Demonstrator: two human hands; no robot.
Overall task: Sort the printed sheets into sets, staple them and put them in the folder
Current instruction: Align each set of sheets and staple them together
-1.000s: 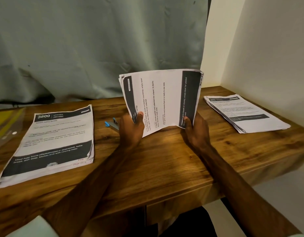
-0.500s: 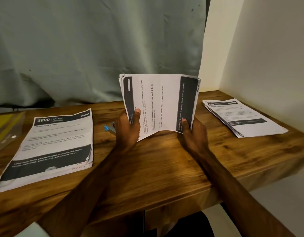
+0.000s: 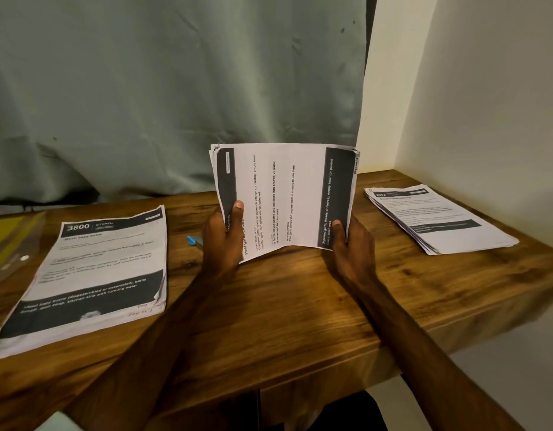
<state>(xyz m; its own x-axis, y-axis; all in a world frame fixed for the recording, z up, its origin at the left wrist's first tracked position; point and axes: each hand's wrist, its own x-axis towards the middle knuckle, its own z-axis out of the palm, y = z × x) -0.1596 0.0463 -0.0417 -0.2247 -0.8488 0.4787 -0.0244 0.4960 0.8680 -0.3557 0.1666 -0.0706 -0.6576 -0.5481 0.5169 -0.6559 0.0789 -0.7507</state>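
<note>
Sheets [image 3: 284,194] upright over table [image 3: 287,306] centre, long axis left-right, print sideways, header band left. Left hand [image 3: 222,241] pinches left end, thumb in front; right hand [image 3: 351,247] pinches right end likewise.

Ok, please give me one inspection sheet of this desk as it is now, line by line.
Surface: brown wooden table, grain visible.
Job's things: bundle of printed white sheets, held upright; flat white paper stack headed 3800, left; second flat paper stack, right; yellow transparent plastic folder, far left.
Clutter: small blue object, partly hidden behind left grip.
Grips: left grip and right grip pinch the bundle's lower corners.
Cables: nothing seen.
Surroundings: grey-green curtain behind; cream wall right.
</note>
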